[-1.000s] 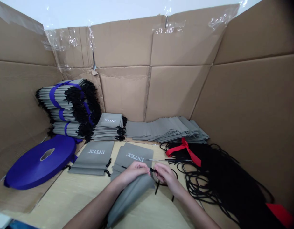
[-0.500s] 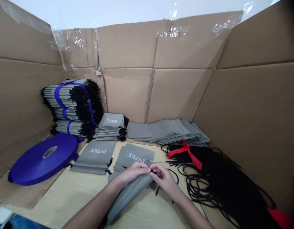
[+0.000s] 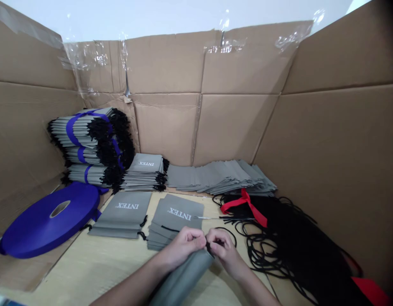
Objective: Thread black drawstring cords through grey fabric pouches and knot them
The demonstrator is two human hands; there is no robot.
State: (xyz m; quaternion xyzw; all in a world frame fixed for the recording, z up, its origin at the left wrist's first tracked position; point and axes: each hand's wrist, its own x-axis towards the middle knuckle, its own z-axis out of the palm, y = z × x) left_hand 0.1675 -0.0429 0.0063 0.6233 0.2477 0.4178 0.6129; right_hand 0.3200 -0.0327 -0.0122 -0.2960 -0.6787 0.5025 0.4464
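Note:
Near the front of the table, my left hand (image 3: 188, 246) is closed on the top corner of a grey drawstring pouch (image 3: 185, 276), whose body hangs toward me between my forearms. My right hand (image 3: 222, 250) pinches a black cord at that same corner, with its fingertips close to those of the left. A loop of the black cord (image 3: 232, 234) curves out behind the right hand. Just beyond lie several grey pouches (image 3: 180, 208) with white INTEX lettering, fanned out. A thin metal rod (image 3: 209, 218) lies across the nearest of them toward the cords. The exact cord ends are hidden by my fingers.
Left are a purple ribbon roll (image 3: 30, 225), a flat INTEX pouch (image 3: 123, 212) and tied pouch bundles (image 3: 88, 144). A finished-looking stack (image 3: 143, 174) and overlapping grey pouches (image 3: 212, 176) line the back. Black cords (image 3: 298, 242) with a red tie (image 3: 247, 204) lie right, inside cardboard walls (image 3: 164, 123).
Both hands have shifted slightly down and right with the pouch, uncovering more of the fanned pouches behind. The camera view has turned a little to the right.

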